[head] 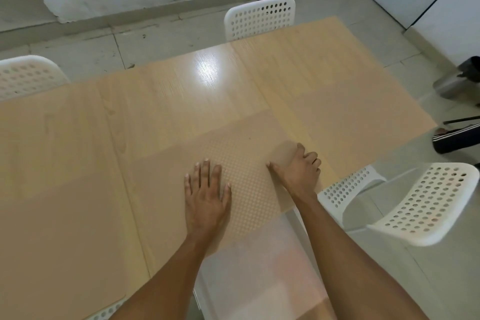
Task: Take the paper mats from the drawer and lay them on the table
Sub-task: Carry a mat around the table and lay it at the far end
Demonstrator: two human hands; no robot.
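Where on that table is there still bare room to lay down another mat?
Bare wood runs across the far half of the table, up to the white chair at its far edge. The left side is open too. The near edge is taken: both the left hand and right hand press the mat.

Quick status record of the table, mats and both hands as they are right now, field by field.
surface: wooden table
mats laid: several plain paper mats, one at far right, one at left
mat in work: translucent dotted mat, overhanging the near table edge
left hand: flat, palm down on the mat
right hand: curled on the mat's right end
chairs: white perforated, one at right
drawer: not in view
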